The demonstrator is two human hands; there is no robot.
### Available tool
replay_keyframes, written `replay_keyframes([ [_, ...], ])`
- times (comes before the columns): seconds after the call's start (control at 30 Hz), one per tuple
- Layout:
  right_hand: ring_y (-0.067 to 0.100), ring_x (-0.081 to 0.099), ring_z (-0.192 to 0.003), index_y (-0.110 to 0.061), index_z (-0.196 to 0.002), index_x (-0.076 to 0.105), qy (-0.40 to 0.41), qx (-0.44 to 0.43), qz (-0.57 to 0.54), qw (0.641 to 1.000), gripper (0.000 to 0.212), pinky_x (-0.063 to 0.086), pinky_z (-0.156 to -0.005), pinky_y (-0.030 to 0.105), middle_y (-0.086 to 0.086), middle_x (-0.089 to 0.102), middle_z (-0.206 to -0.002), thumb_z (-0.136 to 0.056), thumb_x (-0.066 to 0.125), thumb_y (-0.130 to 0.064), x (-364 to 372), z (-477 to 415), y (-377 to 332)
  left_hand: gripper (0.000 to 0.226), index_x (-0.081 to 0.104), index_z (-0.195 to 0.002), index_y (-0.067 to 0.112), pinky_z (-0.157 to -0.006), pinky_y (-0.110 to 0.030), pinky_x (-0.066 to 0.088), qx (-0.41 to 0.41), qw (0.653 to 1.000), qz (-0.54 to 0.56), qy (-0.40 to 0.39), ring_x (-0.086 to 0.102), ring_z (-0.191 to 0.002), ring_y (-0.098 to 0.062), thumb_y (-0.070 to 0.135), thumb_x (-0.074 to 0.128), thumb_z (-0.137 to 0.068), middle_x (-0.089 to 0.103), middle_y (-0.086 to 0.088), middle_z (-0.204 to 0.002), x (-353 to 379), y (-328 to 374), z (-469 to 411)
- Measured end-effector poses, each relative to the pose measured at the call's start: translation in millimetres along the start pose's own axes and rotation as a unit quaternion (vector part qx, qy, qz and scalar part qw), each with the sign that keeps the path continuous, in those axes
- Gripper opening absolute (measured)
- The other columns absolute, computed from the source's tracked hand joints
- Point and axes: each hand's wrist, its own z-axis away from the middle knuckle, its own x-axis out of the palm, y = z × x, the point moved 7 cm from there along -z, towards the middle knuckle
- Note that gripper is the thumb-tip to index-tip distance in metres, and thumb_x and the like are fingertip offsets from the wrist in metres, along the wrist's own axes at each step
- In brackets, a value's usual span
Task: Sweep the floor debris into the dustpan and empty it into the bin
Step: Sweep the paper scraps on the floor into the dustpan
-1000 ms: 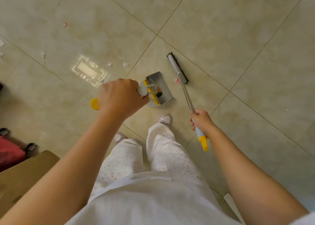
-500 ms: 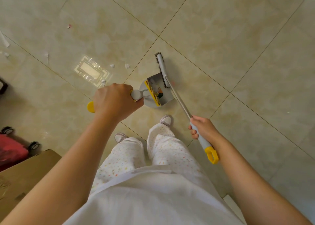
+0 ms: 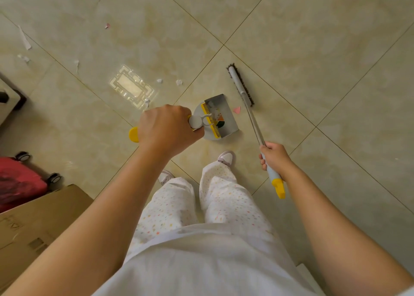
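My left hand (image 3: 167, 126) is closed around the yellow-tipped handle of a grey dustpan (image 3: 220, 116) that stands on the tiled floor just ahead of my feet. Coloured scraps lie inside the pan behind its yellow comb. My right hand (image 3: 274, 156) grips the long handle of a broom, whose dark-bristled broom head (image 3: 240, 84) rests on the floor to the right of the pan. A pink paper scrap (image 3: 236, 110) lies between pan and broom. White paper bits (image 3: 178, 82) are scattered further left.
A red wheeled case (image 3: 20, 181) and a cardboard box (image 3: 38, 224) stand at the lower left. A dark object (image 3: 9, 96) sits at the left edge. A bright ceiling-light reflection (image 3: 131, 88) shows on the tile. More paper scraps (image 3: 24, 39) lie at the upper left.
The broom head has swung away from the dustpan mouth to the right. A pink scrap now lies on the floor between them. The dustpan stays in place.
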Motion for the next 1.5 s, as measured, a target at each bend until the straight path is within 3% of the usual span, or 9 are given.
replay_keyframes([
  [0.2, 0.009, 0.037, -0.036, -0.003, -0.08, 0.045, -0.079, 0.093, -0.229, 0.966, 0.02, 0.03, -0.032, 0.012, 0.011, 0.043, -0.07, -0.099, 0.041, -0.009, 2, 18, -8, 0.043, 0.058, -0.068, 0.02, -0.051, -0.023, 0.027, 0.004, 1.0, -0.002, 0.005, 0.05, -0.054, -0.024, 0.059, 0.049, -0.084, 0.044, 0.002, -0.054, -3, 3, -4],
  [0.3, 0.009, 0.038, -0.039, -0.004, -0.098, 0.052, -0.073, 0.063, -0.156, 0.983, 0.011, 0.031, -0.034, 0.014, 0.011, 0.044, -0.071, -0.098, 0.042, -0.01, -9, 40, -11, 0.044, 0.059, -0.068, 0.02, -0.051, -0.023, 0.028, 0.004, 1.0, -0.002, 0.008, 0.05, -0.054, -0.023, 0.059, 0.048, -0.084, 0.045, 0.002, -0.054, -5, 6, -6],
  [0.37, 0.013, 0.038, -0.047, -0.006, -0.113, 0.057, -0.052, 0.03, -0.077, 0.995, 0.021, 0.033, -0.034, 0.017, 0.011, 0.044, -0.072, -0.098, 0.043, -0.01, -14, 50, -14, 0.046, 0.06, -0.067, 0.02, -0.051, -0.023, 0.028, 0.003, 1.0, 0.003, 0.009, 0.048, -0.053, -0.022, 0.06, 0.048, -0.084, 0.046, 0.001, -0.054, -6, 4, -5],
  [0.5, 0.016, 0.037, -0.051, 0.006, -0.109, 0.054, -0.023, -0.003, -0.012, 1.0, 0.023, 0.034, -0.036, 0.018, 0.012, 0.045, -0.074, -0.097, 0.042, -0.01, -17, 55, -24, 0.046, 0.062, -0.068, 0.019, -0.051, -0.024, 0.029, -0.001, 1.0, 0.013, 0.007, 0.05, -0.055, -0.024, 0.061, 0.05, -0.083, 0.047, 0.0, -0.054, -4, -11, 2],
  [0.6, 0.016, 0.038, -0.051, 0.014, -0.124, 0.043, -0.018, -0.006, 0.001, 1.0, 0.036, 0.035, -0.035, 0.017, 0.011, 0.044, -0.072, -0.097, 0.043, -0.01, -13, 54, -34, 0.044, 0.06, -0.065, 0.018, -0.05, -0.022, 0.028, -0.019, 0.999, 0.035, 0.007, 0.052, -0.053, -0.024, 0.058, 0.054, -0.082, 0.05, 0.0, -0.053, 1, -29, 15],
  [0.9, 0.017, 0.036, -0.052, 0.013, -0.131, 0.039, -0.046, 0.007, 0.053, 0.998, 0.04, 0.034, -0.034, 0.015, 0.01, 0.043, -0.071, -0.098, 0.043, -0.009, 40, 60, -54, 0.046, 0.058, -0.059, 0.016, -0.046, -0.019, 0.028, -0.133, 0.983, 0.125, 0.022, 0.051, -0.047, -0.023, 0.057, 0.059, -0.08, 0.05, 0.001, -0.048, 13, -100, 63],
  [1.03, 0.017, 0.036, -0.053, 0.006, -0.127, 0.047, -0.056, 0.023, 0.07, 0.996, 0.033, 0.034, -0.033, 0.015, 0.012, 0.044, -0.072, -0.098, 0.044, -0.009, 81, 60, -68, 0.047, 0.062, -0.063, 0.016, -0.047, -0.02, 0.029, -0.178, 0.973, 0.143, 0.032, 0.055, -0.051, -0.023, 0.061, 0.059, -0.078, 0.055, 0.0, -0.053, 18, -148, 84],
  [1.23, 0.016, 0.034, -0.054, 0.0, -0.104, 0.047, -0.072, 0.045, 0.046, 0.995, 0.009, 0.032, -0.032, 0.012, 0.012, 0.041, -0.071, -0.098, 0.042, -0.006, 150, 69, -85, 0.05, 0.062, -0.062, 0.015, -0.047, -0.021, 0.033, -0.203, 0.965, 0.157, 0.051, 0.056, -0.053, -0.024, 0.062, 0.058, -0.079, 0.057, -0.002, -0.055, 23, -217, 101],
  [1.5, 0.016, 0.033, -0.051, -0.005, -0.083, 0.049, -0.048, 0.058, 0.059, 0.995, 0.017, 0.033, -0.032, 0.014, 0.012, 0.042, -0.07, -0.098, 0.042, -0.009, 249, 74, -104, 0.05, 0.064, -0.064, 0.013, -0.046, -0.019, 0.028, -0.237, 0.95, 0.196, 0.048, 0.057, -0.053, -0.026, 0.061, 0.059, -0.079, 0.058, -0.002, -0.054, 43, -331, 127],
])
